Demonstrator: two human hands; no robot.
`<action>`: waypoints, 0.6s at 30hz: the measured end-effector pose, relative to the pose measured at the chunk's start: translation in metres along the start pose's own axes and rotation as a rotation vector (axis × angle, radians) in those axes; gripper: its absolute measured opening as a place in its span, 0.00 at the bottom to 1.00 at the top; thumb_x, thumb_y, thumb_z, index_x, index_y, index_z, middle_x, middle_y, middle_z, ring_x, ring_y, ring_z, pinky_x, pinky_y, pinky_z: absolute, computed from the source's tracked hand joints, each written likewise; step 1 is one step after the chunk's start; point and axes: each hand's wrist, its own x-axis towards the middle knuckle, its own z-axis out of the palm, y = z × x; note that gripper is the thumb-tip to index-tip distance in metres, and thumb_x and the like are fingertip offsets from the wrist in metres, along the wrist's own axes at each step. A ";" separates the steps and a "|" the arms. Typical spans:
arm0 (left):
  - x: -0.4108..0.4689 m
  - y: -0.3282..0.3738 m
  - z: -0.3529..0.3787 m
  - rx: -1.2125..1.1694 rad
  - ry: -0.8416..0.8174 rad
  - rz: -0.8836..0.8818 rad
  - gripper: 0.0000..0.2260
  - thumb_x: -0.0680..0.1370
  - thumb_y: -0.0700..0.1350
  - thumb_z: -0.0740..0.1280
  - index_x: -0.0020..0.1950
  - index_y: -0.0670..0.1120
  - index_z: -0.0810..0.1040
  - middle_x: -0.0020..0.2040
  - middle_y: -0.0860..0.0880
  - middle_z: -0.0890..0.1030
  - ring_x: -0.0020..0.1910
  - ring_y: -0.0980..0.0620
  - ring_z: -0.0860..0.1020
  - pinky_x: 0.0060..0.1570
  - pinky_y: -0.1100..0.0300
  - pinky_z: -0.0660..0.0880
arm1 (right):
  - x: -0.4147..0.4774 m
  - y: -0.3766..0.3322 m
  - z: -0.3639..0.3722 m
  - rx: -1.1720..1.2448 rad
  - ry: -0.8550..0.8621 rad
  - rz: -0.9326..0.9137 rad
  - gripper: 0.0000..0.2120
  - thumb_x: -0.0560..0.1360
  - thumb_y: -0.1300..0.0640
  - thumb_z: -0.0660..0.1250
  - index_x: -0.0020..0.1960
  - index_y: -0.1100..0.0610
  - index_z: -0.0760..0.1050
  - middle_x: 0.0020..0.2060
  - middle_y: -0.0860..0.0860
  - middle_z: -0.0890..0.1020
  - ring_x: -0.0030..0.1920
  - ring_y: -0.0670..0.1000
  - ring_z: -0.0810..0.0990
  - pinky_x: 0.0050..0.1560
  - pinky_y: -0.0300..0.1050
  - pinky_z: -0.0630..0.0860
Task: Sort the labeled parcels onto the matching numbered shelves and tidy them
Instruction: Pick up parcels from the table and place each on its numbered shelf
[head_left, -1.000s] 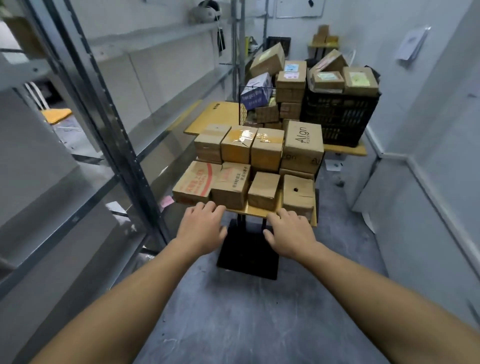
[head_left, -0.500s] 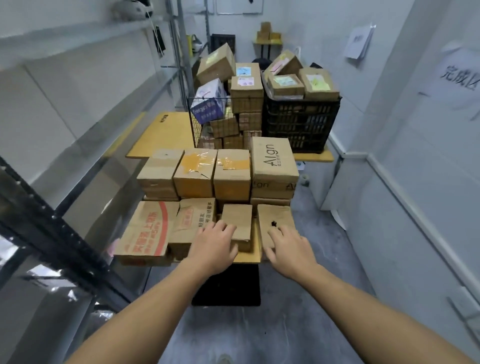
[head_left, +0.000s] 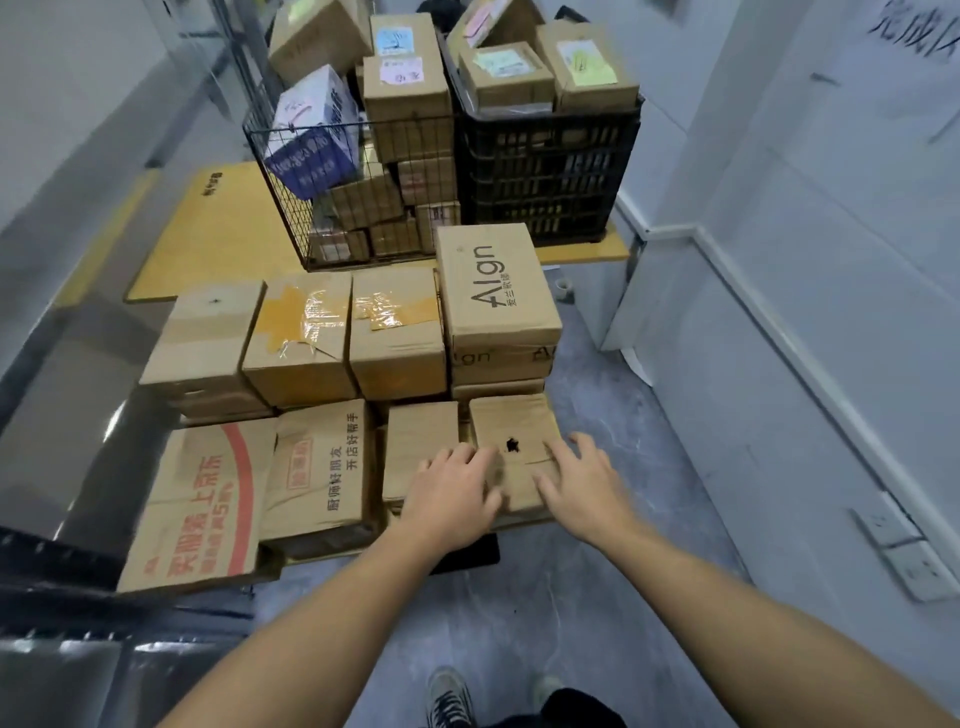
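**Head view, aisle beside metal shelving (head_left: 78, 374).** In the foreground stand two rows of brown cardboard parcels. Near row, left to right: a red-printed parcel (head_left: 192, 509), a parcel with black lettering (head_left: 322, 467), a plain parcel (head_left: 415, 447) and, at the near right corner, a small marked parcel (head_left: 511, 421) bearing a black star-shaped blot. At the right end of the far row, a tall "Align" carton (head_left: 493, 291) sits on another carton.

The left hand (head_left: 452, 488), slightly blurred, lies with its fingers loosely spread across the seam between the plain parcel and the marked parcel. The right hand (head_left: 576, 483) lies with its fingers spread on the right part of the marked parcel's top. Neither hand visibly curls round it.

Farther off, a yellow-topped bench (head_left: 218, 228) carries two containers. The wire basket (head_left: 275, 171), on the left, is filled above its rim with cardboard boxes, and a blue-and-white box (head_left: 311, 140) leans at its left side. The black plastic crate (head_left: 545, 171), just beside it on the right, is topped with boxes bearing pastel labels (head_left: 506, 73). What lies behind its lattice cannot be told.
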 end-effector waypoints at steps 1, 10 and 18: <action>0.003 0.002 0.005 -0.013 -0.010 -0.018 0.22 0.79 0.57 0.59 0.73 0.55 0.63 0.68 0.51 0.72 0.66 0.48 0.69 0.66 0.48 0.67 | 0.003 0.003 0.002 0.027 -0.013 -0.001 0.24 0.81 0.43 0.60 0.75 0.49 0.64 0.72 0.55 0.64 0.69 0.59 0.67 0.66 0.55 0.70; 0.000 0.015 0.029 -0.049 0.076 -0.116 0.21 0.79 0.57 0.59 0.72 0.54 0.65 0.66 0.53 0.72 0.64 0.50 0.68 0.64 0.52 0.67 | 0.016 0.028 0.021 0.361 -0.120 -0.010 0.23 0.82 0.49 0.63 0.75 0.50 0.65 0.66 0.56 0.72 0.65 0.57 0.74 0.58 0.44 0.68; -0.002 0.047 0.024 -0.653 0.315 -0.179 0.20 0.79 0.54 0.64 0.71 0.56 0.71 0.65 0.57 0.72 0.63 0.59 0.71 0.61 0.57 0.72 | 0.011 0.042 0.005 0.799 -0.019 0.057 0.17 0.80 0.46 0.67 0.67 0.42 0.70 0.63 0.50 0.72 0.62 0.49 0.74 0.60 0.48 0.75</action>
